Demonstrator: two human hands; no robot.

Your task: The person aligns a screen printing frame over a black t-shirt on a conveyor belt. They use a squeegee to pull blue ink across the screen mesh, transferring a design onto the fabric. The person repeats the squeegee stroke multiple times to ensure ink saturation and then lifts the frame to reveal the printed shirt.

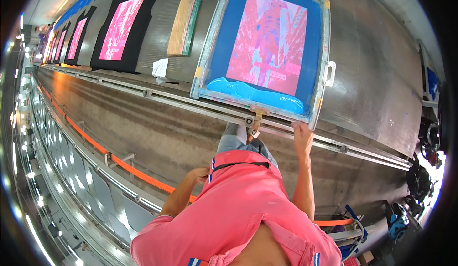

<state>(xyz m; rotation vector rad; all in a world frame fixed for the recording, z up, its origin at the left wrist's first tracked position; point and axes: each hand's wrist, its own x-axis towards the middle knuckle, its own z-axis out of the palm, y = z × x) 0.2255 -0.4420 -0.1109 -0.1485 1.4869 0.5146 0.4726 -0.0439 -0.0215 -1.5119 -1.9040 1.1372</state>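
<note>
A screen-printing frame (326,51) lies on the long table in front of me. Its blue mesh shows a pink printed picture (267,42), and a thick band of bright blue ink (253,93) runs along the near side. My right hand (302,133) is closed on the frame's near right corner. Down at my left hip, against the pink shirt (257,189), is my left hand (198,175); its fingers are mostly hidden. A white handle (329,74) sticks out from the frame's right side.
A wooden squeegee (185,20) with a green edge and a crumpled white cloth (161,68) lie left of the frame. Black shirts with pink prints (121,30) line the table beyond. A metal rail (353,150) follows the near edge; an orange bar (119,162) runs behind me.
</note>
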